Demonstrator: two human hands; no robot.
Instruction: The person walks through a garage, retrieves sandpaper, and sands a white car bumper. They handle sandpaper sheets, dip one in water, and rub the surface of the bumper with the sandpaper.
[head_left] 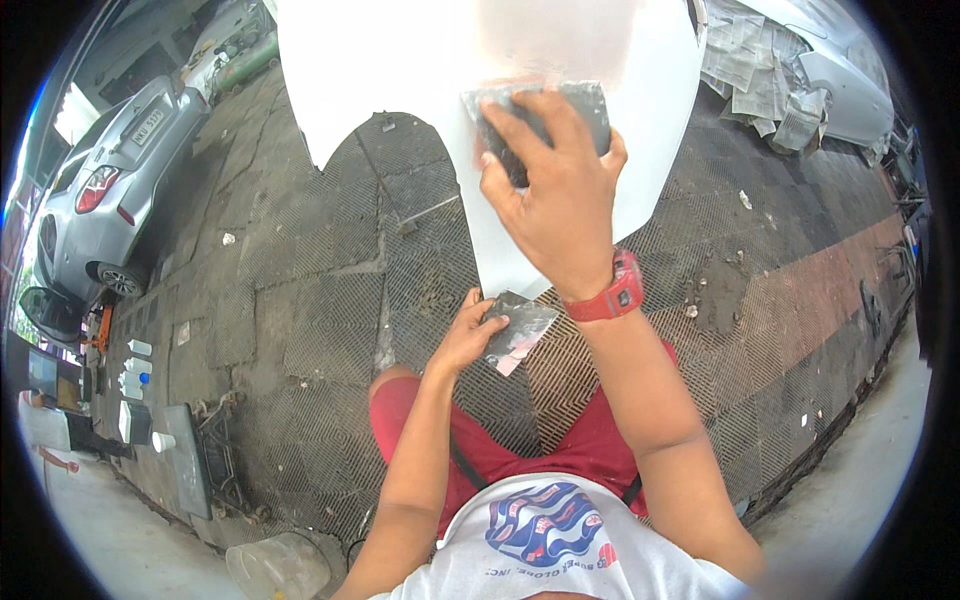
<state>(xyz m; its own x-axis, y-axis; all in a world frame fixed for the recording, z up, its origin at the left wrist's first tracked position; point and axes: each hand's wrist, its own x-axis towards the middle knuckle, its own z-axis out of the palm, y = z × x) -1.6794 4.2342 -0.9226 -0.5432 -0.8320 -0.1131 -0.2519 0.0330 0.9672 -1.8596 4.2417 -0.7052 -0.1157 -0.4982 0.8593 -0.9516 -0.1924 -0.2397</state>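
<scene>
A white curved car body panel [370, 60] with a wheel-arch cutout fills the top middle. My right hand [558, 190], wearing a red wristwatch [612, 290], presses a dark grey flat rectangular piece [590, 105] with pale smears against it. Pinkish patches show on the panel around that piece. Below the panel's lower tip, my left hand [464, 332] pinches another dark flat piece [520, 318] by its edge. Pink paste-like material lies along its lower edge. Whether either piece is a sheet or a spreader, I cannot tell.
A silver car [130, 160] stands at the left; another car [850, 100], partly covered with newspaper [750, 65], at the right. White bottles [133, 380], a dark board [187, 460] and a translucent tub [278, 568] sit lower left. A long-handled tool [425, 215] lies on the textured floor.
</scene>
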